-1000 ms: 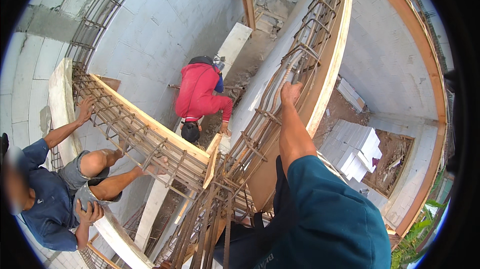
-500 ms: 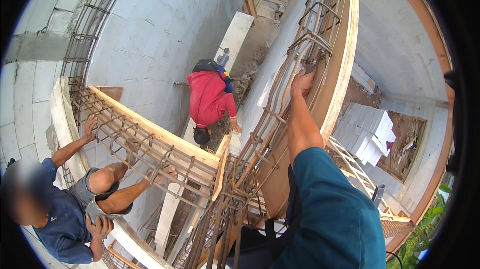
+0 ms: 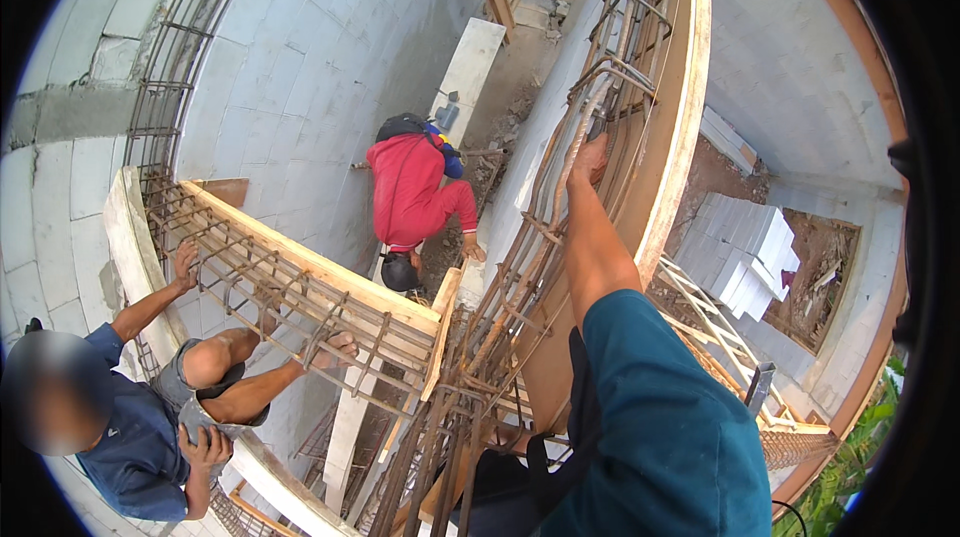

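My right hand (image 3: 590, 159) reaches into the rebar cage (image 3: 560, 187) that lies along the beam form. Its fingers are closed, with a bit of something dark and grey by the fingertips; its kind is too small to make out. Bent stirrups (image 3: 610, 67) stand around the long bars just beyond the hand. A long plywood side board (image 3: 640, 187) with a pale timber edge runs on the right of the cage. My left hand does not show.
A co-worker in dark blue (image 3: 140, 447) sits at the left, touching another rebar cage (image 3: 290, 282). Below, a person in red (image 3: 410, 192) bends over between block walls. Vertical bars (image 3: 425, 467) rise at the corner near me. White blocks (image 3: 735, 252) are stacked lower right.
My right hand has shifted slightly left and nearer along the cage. The seated co-worker's raised hand has shifted slightly. The person in red stays bent over.
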`<state>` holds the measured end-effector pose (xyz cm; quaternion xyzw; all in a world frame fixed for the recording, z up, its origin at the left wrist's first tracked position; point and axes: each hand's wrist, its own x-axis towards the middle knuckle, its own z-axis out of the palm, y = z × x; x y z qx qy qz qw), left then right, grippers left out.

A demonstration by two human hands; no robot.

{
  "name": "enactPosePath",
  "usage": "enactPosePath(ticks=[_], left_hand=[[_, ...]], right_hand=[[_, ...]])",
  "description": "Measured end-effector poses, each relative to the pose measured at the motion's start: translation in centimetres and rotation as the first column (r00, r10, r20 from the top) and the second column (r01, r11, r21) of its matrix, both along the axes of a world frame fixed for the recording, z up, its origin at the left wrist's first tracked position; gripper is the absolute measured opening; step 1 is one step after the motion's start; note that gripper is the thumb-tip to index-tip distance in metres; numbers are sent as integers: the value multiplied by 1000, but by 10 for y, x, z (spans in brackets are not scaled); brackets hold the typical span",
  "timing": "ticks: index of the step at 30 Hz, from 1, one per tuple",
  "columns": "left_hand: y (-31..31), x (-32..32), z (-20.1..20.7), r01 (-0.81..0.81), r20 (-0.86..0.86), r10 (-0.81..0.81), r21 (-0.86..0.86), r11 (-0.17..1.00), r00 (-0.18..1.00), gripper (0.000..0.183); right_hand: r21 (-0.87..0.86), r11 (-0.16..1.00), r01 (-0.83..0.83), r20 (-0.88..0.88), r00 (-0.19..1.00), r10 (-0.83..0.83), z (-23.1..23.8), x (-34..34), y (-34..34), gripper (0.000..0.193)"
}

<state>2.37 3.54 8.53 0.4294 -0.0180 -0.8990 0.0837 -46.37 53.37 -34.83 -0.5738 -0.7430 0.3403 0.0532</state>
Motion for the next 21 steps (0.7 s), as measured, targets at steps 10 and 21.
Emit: enactPosePath(ticks=[10, 21], left_hand=[[-14, 38, -13, -73, -254, 141, 262, 962, 957, 39], [-17, 52, -20, -68, -313, 176, 329, 942, 933, 38]], right_hand=[[-52, 998, -31, -67, 997, 28, 5, -9, 2, 35], [-66, 996, -61, 85, 994, 67, 13, -1, 5, 36]])
